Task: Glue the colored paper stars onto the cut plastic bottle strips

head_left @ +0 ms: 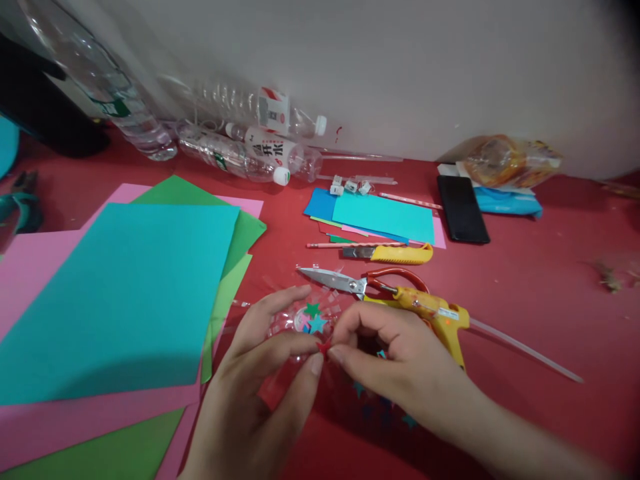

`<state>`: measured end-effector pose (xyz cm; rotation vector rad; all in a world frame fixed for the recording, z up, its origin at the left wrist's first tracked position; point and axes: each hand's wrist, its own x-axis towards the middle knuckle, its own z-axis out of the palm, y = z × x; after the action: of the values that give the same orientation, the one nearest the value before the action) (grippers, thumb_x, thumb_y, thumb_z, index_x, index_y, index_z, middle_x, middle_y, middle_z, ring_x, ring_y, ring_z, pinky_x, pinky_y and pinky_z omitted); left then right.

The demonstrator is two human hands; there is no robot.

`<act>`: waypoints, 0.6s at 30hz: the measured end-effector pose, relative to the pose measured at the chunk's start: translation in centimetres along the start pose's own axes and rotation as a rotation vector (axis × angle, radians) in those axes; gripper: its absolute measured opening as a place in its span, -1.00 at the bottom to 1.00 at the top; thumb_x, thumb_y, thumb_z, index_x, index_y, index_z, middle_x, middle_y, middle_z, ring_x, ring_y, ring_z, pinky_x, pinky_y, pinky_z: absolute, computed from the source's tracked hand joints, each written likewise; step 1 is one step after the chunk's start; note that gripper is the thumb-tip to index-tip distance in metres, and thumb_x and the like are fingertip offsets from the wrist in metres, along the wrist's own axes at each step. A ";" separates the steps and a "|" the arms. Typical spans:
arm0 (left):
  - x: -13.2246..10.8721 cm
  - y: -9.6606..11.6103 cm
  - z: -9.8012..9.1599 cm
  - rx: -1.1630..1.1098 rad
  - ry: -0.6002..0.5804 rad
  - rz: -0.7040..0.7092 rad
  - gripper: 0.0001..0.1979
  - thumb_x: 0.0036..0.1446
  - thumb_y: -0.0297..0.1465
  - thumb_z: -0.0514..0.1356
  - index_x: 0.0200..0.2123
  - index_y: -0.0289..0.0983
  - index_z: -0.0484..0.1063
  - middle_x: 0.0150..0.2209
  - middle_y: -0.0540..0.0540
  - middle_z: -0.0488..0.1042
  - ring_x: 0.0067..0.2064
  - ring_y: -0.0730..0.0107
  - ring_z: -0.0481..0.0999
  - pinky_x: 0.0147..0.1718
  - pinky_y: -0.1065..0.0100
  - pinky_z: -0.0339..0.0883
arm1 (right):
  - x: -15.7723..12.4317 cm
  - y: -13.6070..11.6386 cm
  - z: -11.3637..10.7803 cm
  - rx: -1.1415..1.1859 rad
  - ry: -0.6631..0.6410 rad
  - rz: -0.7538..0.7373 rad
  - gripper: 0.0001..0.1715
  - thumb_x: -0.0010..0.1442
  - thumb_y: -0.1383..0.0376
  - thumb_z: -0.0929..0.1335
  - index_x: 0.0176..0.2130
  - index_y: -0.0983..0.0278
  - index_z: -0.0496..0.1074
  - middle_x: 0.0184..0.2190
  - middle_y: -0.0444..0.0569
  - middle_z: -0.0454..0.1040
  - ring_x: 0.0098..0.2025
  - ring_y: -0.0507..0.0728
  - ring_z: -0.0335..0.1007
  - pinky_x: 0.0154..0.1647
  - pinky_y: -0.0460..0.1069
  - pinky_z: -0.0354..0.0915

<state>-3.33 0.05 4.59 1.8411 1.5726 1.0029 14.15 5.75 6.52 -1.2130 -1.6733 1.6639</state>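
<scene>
My left hand (260, 373) and my right hand (385, 353) meet at the fingertips over a red table (525, 293). Between them they pinch a small red paper star (324, 347). Just behind the fingers lies a clear plastic piece with cut fringes (305, 320), with a green star (313, 309) and a blue star (317, 325) stuck on it. My left fingers curl round its near edge. Several small blue stars (380, 403) lie on the table under my right hand.
A yellow glue gun (440, 317) and red-handled scissors (350, 281) lie right behind my right hand. A yellow utility knife (395, 253), a pencil, stacked coloured paper (115, 300), smaller sheets (380, 217), empty plastic bottles (250, 153), a black phone (463, 208) and a snack bag also sit here.
</scene>
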 end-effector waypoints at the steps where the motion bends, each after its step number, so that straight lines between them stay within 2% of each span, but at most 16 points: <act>1: 0.0 -0.1 0.0 0.001 0.000 -0.002 -0.78 0.21 -0.53 0.12 -0.22 -0.06 0.43 0.20 0.05 0.36 0.20 0.34 0.40 0.08 0.27 0.42 | 0.0 0.0 0.1 -0.017 0.017 -0.021 -0.86 0.08 0.45 0.35 -0.46 0.24 0.36 -0.58 -0.27 0.35 -0.56 -0.08 0.21 -0.59 -0.18 0.14; 7: 0.2 0.1 0.1 -0.011 0.028 0.001 -0.78 0.20 -0.53 0.13 -0.25 -0.06 0.45 0.17 0.05 0.39 0.17 0.35 0.44 0.03 0.32 0.45 | -0.2 -0.1 0.3 -0.069 0.078 -0.102 -0.86 0.09 0.46 0.34 -0.44 0.23 0.37 -0.56 -0.26 0.41 -0.53 -0.07 0.28 -0.53 -0.19 0.21; 12: 0.2 0.2 0.2 -0.059 0.035 -0.026 -0.81 0.18 -0.50 0.15 -0.28 -0.06 0.46 0.15 0.07 0.41 0.17 0.37 0.44 0.05 0.37 0.41 | -0.3 -0.2 0.3 -0.135 0.058 -0.084 -0.86 0.13 0.44 0.33 -0.44 0.23 0.37 -0.56 -0.25 0.42 -0.52 -0.07 0.31 -0.51 -0.19 0.22; 18: 0.2 0.6 0.2 -0.119 0.006 -0.089 -0.80 0.19 -0.48 0.16 -0.25 -0.01 0.48 0.18 0.11 0.39 0.20 0.36 0.40 0.09 0.33 0.38 | -0.5 0.0 0.2 -0.195 0.055 -0.119 -0.85 0.15 0.43 0.34 -0.43 0.23 0.37 -0.56 -0.26 0.42 -0.52 -0.08 0.30 -0.50 -0.21 0.20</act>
<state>-2.84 0.12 4.99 1.6749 1.5491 1.0397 14.19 5.25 6.56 -1.2104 -1.8700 1.4108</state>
